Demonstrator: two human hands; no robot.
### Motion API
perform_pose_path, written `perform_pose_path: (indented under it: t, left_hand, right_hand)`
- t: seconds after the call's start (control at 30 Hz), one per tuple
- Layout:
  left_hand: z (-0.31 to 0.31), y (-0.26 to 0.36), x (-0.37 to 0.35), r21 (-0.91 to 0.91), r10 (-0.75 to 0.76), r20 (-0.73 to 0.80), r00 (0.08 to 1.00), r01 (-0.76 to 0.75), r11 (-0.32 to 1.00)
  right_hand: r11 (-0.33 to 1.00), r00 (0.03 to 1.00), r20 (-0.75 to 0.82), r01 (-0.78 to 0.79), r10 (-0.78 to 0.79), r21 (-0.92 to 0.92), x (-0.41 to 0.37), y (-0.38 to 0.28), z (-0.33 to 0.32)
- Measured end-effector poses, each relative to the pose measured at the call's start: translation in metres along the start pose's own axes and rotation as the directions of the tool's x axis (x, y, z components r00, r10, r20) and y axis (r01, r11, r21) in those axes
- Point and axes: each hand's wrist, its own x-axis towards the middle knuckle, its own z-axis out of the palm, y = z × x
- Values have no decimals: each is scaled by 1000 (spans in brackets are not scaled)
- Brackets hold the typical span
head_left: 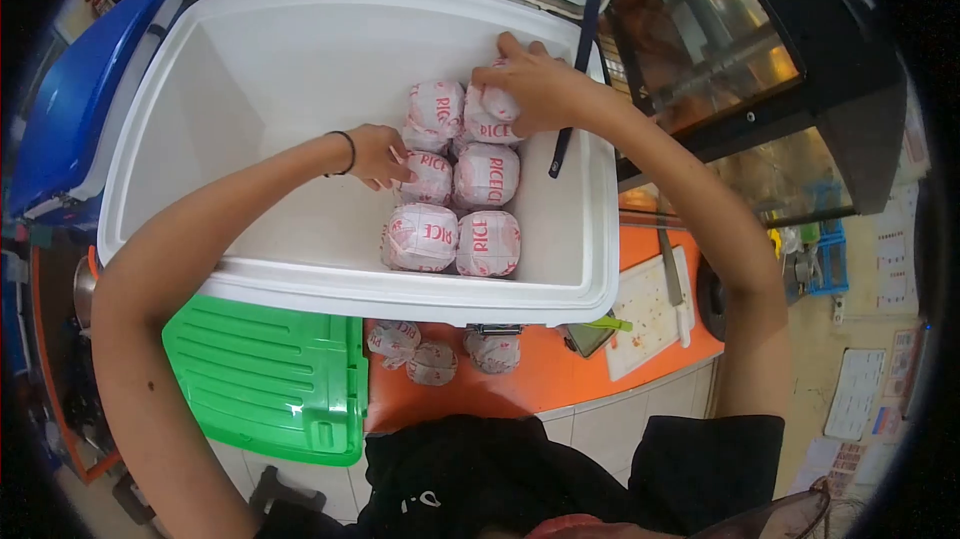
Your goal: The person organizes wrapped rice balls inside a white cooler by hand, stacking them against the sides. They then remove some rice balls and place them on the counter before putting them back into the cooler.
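Right hand (530, 89) lies palm down over the back right packet (492, 119), fingers bent round its top and holding it against the cooler's far right corner. Left hand (375, 157), a black band on its wrist, is half closed, its curled fingertips touching the side of the middle left packet (430, 179); whether it grips or only presses cannot be told.

Both packets belong to a block of six rice packets (488, 244), white paper printed "RICE" in red, packed touching one another in two columns of three at the right end of the cooler's floor. The white cooler (250, 69) stands with its lid thrown back, and a dark strap (572, 109) hangs down across its right wall just beside the right hand.

The cooler rests on an orange counter (530, 389). Three loose wrapped packets (432, 364) lie on that counter just in front of the cooler's near wall. A green plastic lid (265, 379) lies to their left, partly under the cooler's edge. To the right sits a white cutting board (645, 324) with a knife (672, 274) on it. A blue cooler (80, 99) stands at the left, and a glass display case (720, 49) at the right.
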Motion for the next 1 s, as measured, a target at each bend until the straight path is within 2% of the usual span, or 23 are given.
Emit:
perform_pose_path:
  t: [0.07, 0.13, 0.17, 0.23, 0.27, 0.3, 0.33, 0.37, 0.4, 0.47, 0.5, 0.57, 0.6, 0.63, 0.67, 0.7, 0.73, 0.77, 0.83, 0.87, 0.9, 0.97, 1.0]
  left_hand:
    - [7, -7, 7, -119, -8, -8, 1000, 6, 993]
    - [4, -6, 12, -229, -66, 50, 997, 76, 970]
    - [-1, -7, 12, -235, -67, 47, 997, 76, 969]
    - [-16, -3, 6, -258, -198, 233, 952, 257, 931]
    - [-21, -2, 2, -250, -200, 239, 950, 259, 933]
    - [-26, -3, -3, -282, -75, 338, 938, 177, 943]
    - [-31, -2, -10, -322, 49, 429, 902, 102, 941]
    - [-31, 6, -19, -356, 74, 421, 904, 89, 930]
    - [-29, 2, -16, -350, 68, 426, 902, 95, 932]
    - [-28, -6, -8, -384, 68, 392, 917, 96, 918]
    - [-30, -7, -8, -389, 67, 391, 918, 99, 916]
    - [-29, -1, -8, -461, 63, 397, 916, 140, 876]
    - [-28, 3, -9, -465, 65, 398, 915, 140, 874]
    - [-26, 6, -10, -371, 50, 358, 932, 92, 924]
    - [-24, 11, -11, -269, 41, 320, 947, 49, 962]
    - [-20, 19, -15, -272, 40, 336, 941, 56, 961]
    - [-19, 28, -20, -190, -32, 315, 949, 96, 977]
    - [-17, 33, -23, -107, -100, 285, 953, 136, 985]
    - [-15, 28, -15, -75, -132, 271, 954, 158, 985]
    - [-15, 25, -11, -42, -165, 249, 954, 181, 983]
    - [-19, 23, -10, -34, -171, 248, 953, 185, 982]
    - [-26, 24, -11, 48, -165, 201, 966, 159, 986]
    - [-31, 31, -17, 62, -167, 197, 966, 158, 985]
  right_hand:
    - [999, 1000, -1, -13, 13, 43, -2, 0, -4]
    - [964, 992, -129, 43, -9, 264, -10, -6, -16]
    - [932, 983, -164, 134, -83, 336, -12, -15, -20]
    - [915, 976, -167, 190, -137, 356, -10, -43, -13]
    - [895, 966, -175, 243, -188, 375, -7, -55, -9]
    - [893, 967, -179, 236, -179, 383, 0, -63, 4]
    - [929, 950, -213, 276, -226, 246, 9, -71, 28]
    - [946, 931, -240, 308, -276, 104, 13, -75, 45]
    - [946, 931, -244, 305, -272, 111, 14, -77, 53]
    - [914, 922, -47, 388, -385, 123, 15, -76, 66]
    - [911, 919, -45, 393, -391, 124, 13, -75, 59]
    - [879, 921, 103, 318, -375, 355, 4, -69, 27]
    - [868, 928, 94, 296, -360, 398, -6, -67, 8]
    - [854, 936, 86, 270, -341, 445, -18, -64, -8]
    - [826, 940, -137, 341, -314, 448, -36, -61, -16]
    - [800, 898, -351, 408, -265, 440, -60, -63, -21]
    - [770, 914, -376, 346, -149, 536, -89, -71, -38]
    - [726, 921, -390, 288, -30, 624, -122, -82, -49]
    - [218, 895, -445, 430, 23, 876, -181, -101, -26]
    - [176, 872, -476, 489, -112, 855, -195, -105, -9]
    - [182, 932, -279, 323, -233, 929, -207, -110, 12]
    - [343, 960, 161, -76, -227, 936, -211, -133, 79]
    - [492, 990, 115, -60, -83, 868, -220, -147, 135]
